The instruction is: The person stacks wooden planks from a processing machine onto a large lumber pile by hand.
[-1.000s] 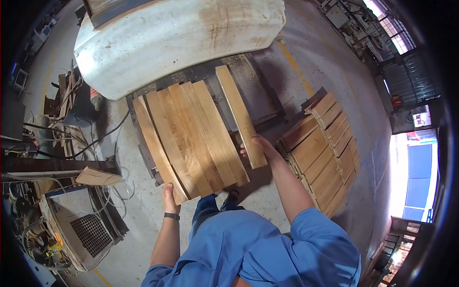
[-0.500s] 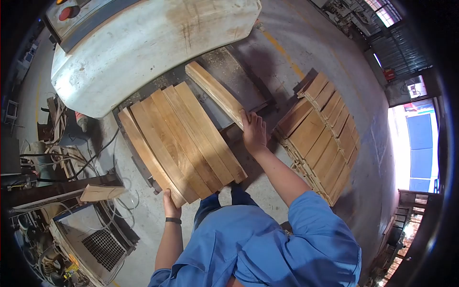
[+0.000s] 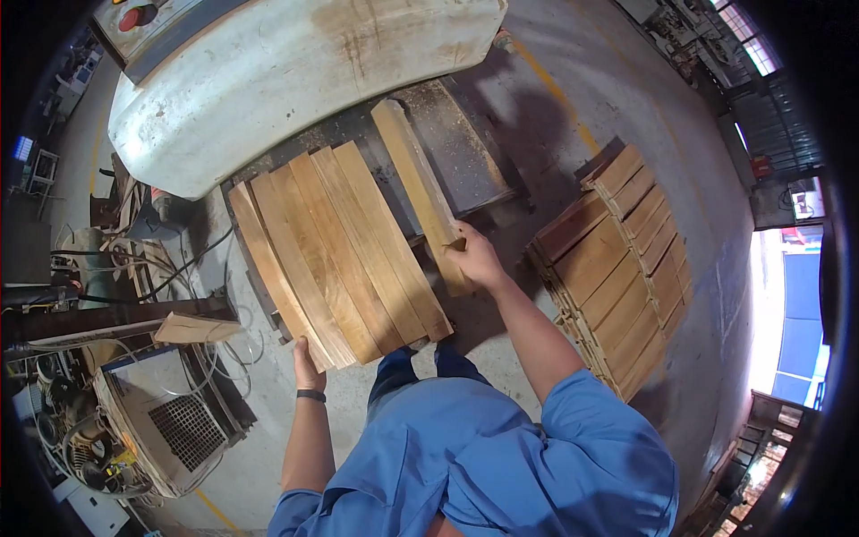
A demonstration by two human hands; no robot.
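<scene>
My right hand (image 3: 477,258) is closed around a long wooden board (image 3: 413,174), gripping it near its closer end. That board stands tilted on its edge, apart from the others, with its far end over the dark machine table. To its left, several planks (image 3: 335,251) lie side by side in a row. My left hand (image 3: 306,356) holds the near end of the leftmost plank (image 3: 273,268), thumb on top; the fingers beneath are mostly hidden.
A big white machine housing (image 3: 295,80) stands at the front, with a red button (image 3: 131,18) on its panel. Stacked boards (image 3: 617,268) rise at my right. A grated unit (image 3: 183,434), cables and scrap wood crowd the left. A yellow line (image 3: 550,85) crosses the floor.
The board in my right hand has rolled onto its edge and come nearer my body, its near end now showing past the hand. My left hand stays at the leftmost plank's end.
</scene>
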